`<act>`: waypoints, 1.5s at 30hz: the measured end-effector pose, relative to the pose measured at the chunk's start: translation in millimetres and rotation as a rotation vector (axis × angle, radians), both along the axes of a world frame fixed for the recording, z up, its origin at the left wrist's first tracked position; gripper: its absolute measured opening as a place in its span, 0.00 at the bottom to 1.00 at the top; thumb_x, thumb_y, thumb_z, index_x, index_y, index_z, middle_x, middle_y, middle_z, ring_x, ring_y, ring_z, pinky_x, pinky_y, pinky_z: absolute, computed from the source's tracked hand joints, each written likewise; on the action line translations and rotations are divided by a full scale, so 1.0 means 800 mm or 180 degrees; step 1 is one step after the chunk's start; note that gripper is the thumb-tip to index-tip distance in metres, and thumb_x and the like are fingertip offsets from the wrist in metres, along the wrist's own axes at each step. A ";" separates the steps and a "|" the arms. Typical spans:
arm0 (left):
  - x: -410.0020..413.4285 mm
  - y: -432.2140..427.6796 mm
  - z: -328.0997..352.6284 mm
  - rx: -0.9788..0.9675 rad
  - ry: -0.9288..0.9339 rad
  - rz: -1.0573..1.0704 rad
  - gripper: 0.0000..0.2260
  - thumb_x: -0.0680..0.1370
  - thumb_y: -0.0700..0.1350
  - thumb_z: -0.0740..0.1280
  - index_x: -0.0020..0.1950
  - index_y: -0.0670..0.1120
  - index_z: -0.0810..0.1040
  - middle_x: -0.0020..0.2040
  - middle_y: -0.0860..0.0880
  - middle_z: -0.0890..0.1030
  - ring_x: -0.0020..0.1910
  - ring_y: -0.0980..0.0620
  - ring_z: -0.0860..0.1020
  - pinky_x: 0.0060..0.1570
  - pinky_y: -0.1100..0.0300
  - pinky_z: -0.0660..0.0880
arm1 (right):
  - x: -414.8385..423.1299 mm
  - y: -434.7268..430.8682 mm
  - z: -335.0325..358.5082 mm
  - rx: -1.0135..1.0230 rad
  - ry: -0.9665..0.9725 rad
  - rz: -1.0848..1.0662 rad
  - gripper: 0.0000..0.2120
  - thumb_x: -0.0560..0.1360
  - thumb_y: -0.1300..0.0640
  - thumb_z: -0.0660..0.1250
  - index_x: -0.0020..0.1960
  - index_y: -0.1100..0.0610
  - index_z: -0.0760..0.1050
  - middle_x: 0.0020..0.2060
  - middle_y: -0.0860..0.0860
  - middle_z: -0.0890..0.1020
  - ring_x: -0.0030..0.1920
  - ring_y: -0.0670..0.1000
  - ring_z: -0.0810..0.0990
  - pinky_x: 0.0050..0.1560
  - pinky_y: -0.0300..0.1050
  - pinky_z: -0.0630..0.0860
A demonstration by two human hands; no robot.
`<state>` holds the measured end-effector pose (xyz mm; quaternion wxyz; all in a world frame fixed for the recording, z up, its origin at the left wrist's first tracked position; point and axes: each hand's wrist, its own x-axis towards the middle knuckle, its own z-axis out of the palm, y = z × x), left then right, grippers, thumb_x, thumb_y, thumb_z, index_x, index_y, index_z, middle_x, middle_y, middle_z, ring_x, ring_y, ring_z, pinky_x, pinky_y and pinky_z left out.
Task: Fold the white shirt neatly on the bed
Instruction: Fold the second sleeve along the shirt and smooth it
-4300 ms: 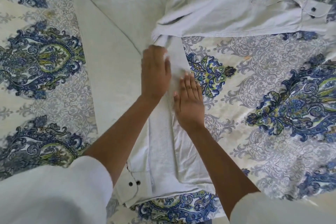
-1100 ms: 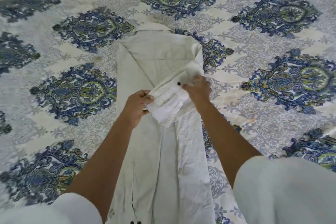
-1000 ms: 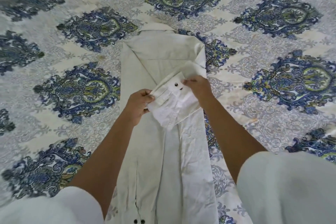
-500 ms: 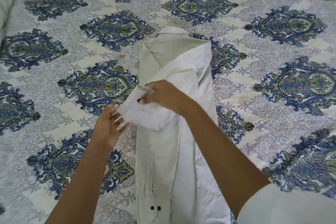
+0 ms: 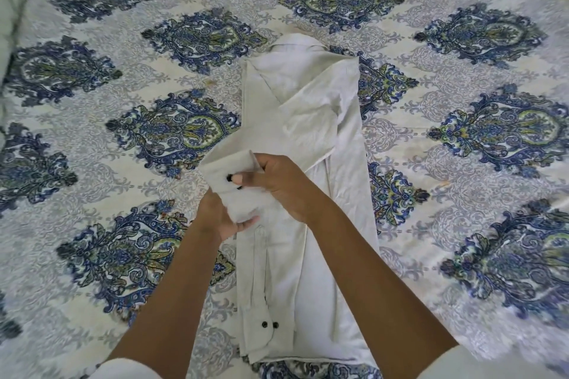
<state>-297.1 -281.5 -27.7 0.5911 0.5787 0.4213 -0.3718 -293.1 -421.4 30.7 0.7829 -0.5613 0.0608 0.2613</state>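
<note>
Your right hand & left hand both pinch the sleeve cuff, held above the shirt. Tug sideways & the folded body prob. skews; cuff may land bunched.

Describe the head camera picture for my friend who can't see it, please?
A person's left hand and right hand grip the sleeve cuff of a white shirt with a black button on it. The shirt lies long and narrow, its sides folded in, on a bed covered in blue and green patterns.
</note>
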 end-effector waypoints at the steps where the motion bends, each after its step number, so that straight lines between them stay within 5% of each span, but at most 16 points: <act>1: -0.006 0.001 -0.003 -0.0723 -0.0128 0.0273 0.16 0.76 0.55 0.62 0.51 0.43 0.78 0.45 0.40 0.81 0.40 0.41 0.82 0.31 0.54 0.77 | -0.001 0.003 0.002 0.0229 0.0046 -0.0039 0.06 0.70 0.62 0.70 0.46 0.55 0.81 0.44 0.56 0.80 0.47 0.55 0.76 0.50 0.49 0.71; 3: -0.005 -0.005 -0.006 -0.1129 -0.0115 0.0382 0.17 0.80 0.53 0.58 0.53 0.39 0.73 0.49 0.36 0.79 0.38 0.36 0.83 0.33 0.45 0.80 | -0.001 0.006 0.006 0.0699 0.0164 -0.0236 0.07 0.69 0.63 0.69 0.45 0.55 0.81 0.42 0.55 0.81 0.46 0.55 0.77 0.48 0.46 0.73; 6: -0.007 -0.034 0.001 -0.1698 -0.0280 0.0620 0.17 0.79 0.52 0.57 0.55 0.40 0.74 0.46 0.40 0.83 0.41 0.44 0.83 0.36 0.49 0.81 | 0.000 0.002 0.013 0.1076 0.0233 -0.0479 0.09 0.74 0.68 0.64 0.48 0.57 0.78 0.38 0.49 0.83 0.40 0.47 0.80 0.44 0.39 0.77; 9: 0.017 -0.043 0.001 -0.1797 -0.1126 0.1439 0.15 0.68 0.51 0.69 0.49 0.44 0.81 0.46 0.46 0.84 0.44 0.49 0.83 0.41 0.54 0.81 | -0.005 -0.016 0.016 0.1322 0.0187 -0.0539 0.11 0.75 0.70 0.61 0.49 0.57 0.77 0.42 0.50 0.82 0.44 0.47 0.80 0.48 0.40 0.78; 11: 0.039 -0.028 -0.007 -0.1446 -0.1226 0.1857 0.27 0.59 0.56 0.77 0.52 0.44 0.79 0.57 0.44 0.80 0.58 0.45 0.78 0.55 0.47 0.76 | -0.010 -0.037 0.015 0.1419 0.0265 -0.0520 0.12 0.76 0.69 0.59 0.49 0.56 0.77 0.42 0.49 0.82 0.45 0.48 0.80 0.49 0.41 0.78; 13: 0.053 -0.019 -0.005 -0.1357 -0.1101 0.2432 0.24 0.71 0.59 0.69 0.55 0.42 0.71 0.60 0.42 0.72 0.68 0.43 0.69 0.65 0.44 0.67 | -0.018 -0.057 0.010 0.1562 0.0359 -0.0531 0.11 0.75 0.68 0.62 0.48 0.55 0.79 0.42 0.49 0.83 0.46 0.48 0.81 0.50 0.44 0.78; 16: 0.058 -0.023 0.007 -0.1185 -0.1126 0.2902 0.12 0.80 0.50 0.58 0.53 0.41 0.68 0.51 0.42 0.71 0.51 0.46 0.75 0.58 0.50 0.71 | -0.038 -0.093 -0.006 0.1665 0.0451 -0.0685 0.14 0.64 0.63 0.73 0.49 0.57 0.82 0.46 0.52 0.84 0.49 0.51 0.82 0.54 0.49 0.77; 20: 0.046 -0.052 0.007 -0.0883 -0.1115 0.2434 0.08 0.80 0.47 0.59 0.45 0.43 0.70 0.42 0.45 0.71 0.39 0.51 0.72 0.45 0.54 0.72 | -0.082 -0.149 -0.041 0.1569 0.0724 -0.1015 0.32 0.56 0.60 0.80 0.59 0.65 0.76 0.53 0.59 0.81 0.55 0.57 0.80 0.59 0.54 0.75; 28: 0.050 -0.077 -0.016 -0.1235 -0.1451 0.1565 0.03 0.77 0.45 0.64 0.49 0.48 0.76 0.42 0.51 0.75 0.37 0.52 0.74 0.35 0.61 0.69 | -0.173 -0.229 -0.089 0.1272 0.1115 -0.1688 0.16 0.56 0.66 0.75 0.43 0.57 0.83 0.47 0.56 0.85 0.46 0.54 0.84 0.43 0.48 0.82; 30: 0.052 -0.084 -0.020 -0.1210 -0.1576 0.1295 0.07 0.77 0.46 0.63 0.54 0.50 0.76 0.42 0.53 0.76 0.37 0.53 0.74 0.35 0.61 0.67 | -0.189 -0.238 -0.103 0.0615 0.1457 -0.1502 0.22 0.50 0.62 0.82 0.42 0.61 0.80 0.45 0.58 0.84 0.43 0.55 0.84 0.39 0.47 0.82; 34: 0.051 -0.092 -0.030 -0.0777 -0.1508 0.0565 0.07 0.78 0.46 0.61 0.54 0.52 0.76 0.35 0.59 0.81 0.36 0.56 0.74 0.36 0.63 0.67 | -0.207 -0.232 -0.136 -0.1359 0.2117 -0.0566 0.11 0.68 0.74 0.68 0.50 0.71 0.75 0.54 0.67 0.78 0.47 0.61 0.81 0.44 0.49 0.82; 37: 0.036 -0.094 -0.052 -0.0305 -0.1273 0.0636 0.03 0.78 0.45 0.62 0.46 0.53 0.73 0.28 0.54 0.74 0.29 0.54 0.67 0.29 0.64 0.66 | -0.213 -0.216 -0.146 -0.1219 0.2428 -0.0523 0.08 0.72 0.69 0.66 0.51 0.63 0.76 0.53 0.62 0.79 0.48 0.59 0.80 0.44 0.48 0.81; 41: -0.012 -0.105 -0.077 0.0118 -0.1288 0.0312 0.12 0.78 0.38 0.60 0.37 0.49 0.63 0.24 0.51 0.64 0.19 0.58 0.61 0.18 0.68 0.56 | -0.218 -0.203 -0.146 -0.1184 0.2360 -0.1046 0.08 0.74 0.59 0.68 0.52 0.61 0.76 0.40 0.54 0.77 0.43 0.53 0.77 0.55 0.54 0.77; 45: -0.090 -0.132 -0.082 0.0102 -0.1139 -0.0192 0.10 0.77 0.37 0.63 0.37 0.46 0.68 0.30 0.45 0.70 0.25 0.55 0.70 0.19 0.67 0.60 | -0.235 -0.204 -0.146 -0.0541 0.2478 -0.1341 0.08 0.74 0.62 0.67 0.52 0.63 0.77 0.42 0.56 0.82 0.46 0.54 0.79 0.43 0.45 0.79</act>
